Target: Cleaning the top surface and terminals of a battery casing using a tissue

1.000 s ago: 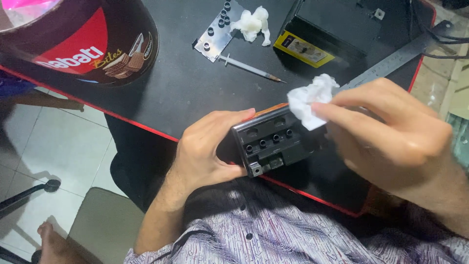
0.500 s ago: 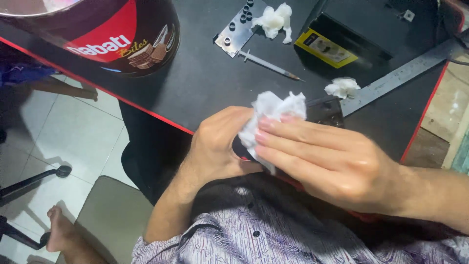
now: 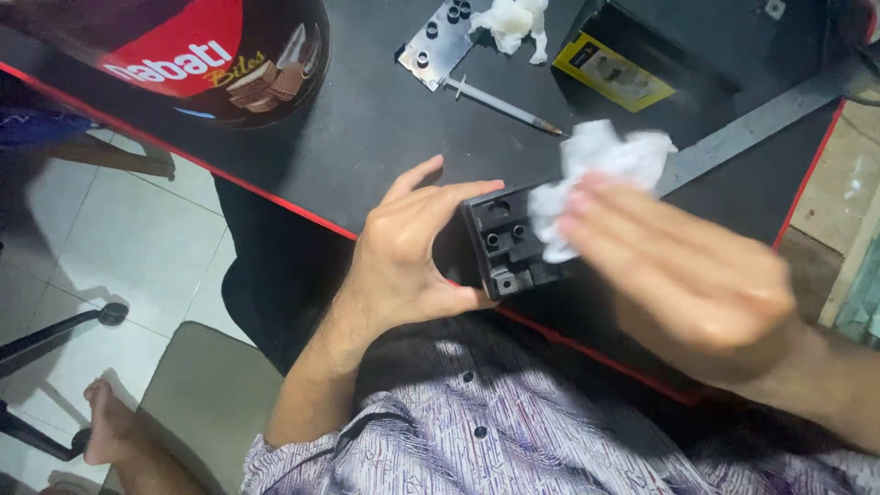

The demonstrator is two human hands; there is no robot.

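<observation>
My left hand (image 3: 403, 257) grips a small black plastic block (image 3: 504, 240) with round holes in its face, held just over the near edge of the black desk (image 3: 367, 119). My right hand (image 3: 683, 275), blurred by motion, presses a crumpled white tissue (image 3: 596, 174) against the block's right side. Most of the block's right part is hidden behind the tissue and fingers.
On the desk lie a syringe (image 3: 504, 105), a grey metal plate with holes (image 3: 435, 46), another tissue wad (image 3: 513, 20), a black box with a yellow label (image 3: 614, 73), a metal ruler (image 3: 761, 119) and a dark round tin (image 3: 202, 55). A chair (image 3: 202, 403) stands below.
The right hand with the tissue has kept moving across the block, from its top right, over its face, and now off to its right side, uncovering the holes. The left hand keeps its hold.
</observation>
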